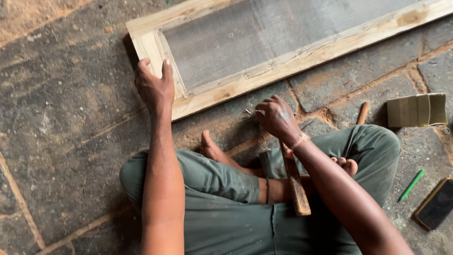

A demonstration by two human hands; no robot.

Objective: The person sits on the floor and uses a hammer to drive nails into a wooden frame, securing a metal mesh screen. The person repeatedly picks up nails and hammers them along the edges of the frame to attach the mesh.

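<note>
Head view: You sit cross-legged on the stone floor (pixel 71 123), fixing mesh (pixel 255 38) into a wooden frame (pixel 264 71), judging by the nails. Left hand (pixel 153 87) lies flat on the frame's near corner, fingers open, arm straight. Right hand (pixel 276 115) hovers by the frame's lower rail, fingers pinched on small nails (pixel 258 112). A hammer (pixel 295 182) rests in your lap. Next move calls for seating a nail on the rail, likely.

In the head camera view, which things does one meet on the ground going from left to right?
Left hand on the wooden mesh frame, right hand, wooden handle, tan block, green pencil, dark phone.
</note>
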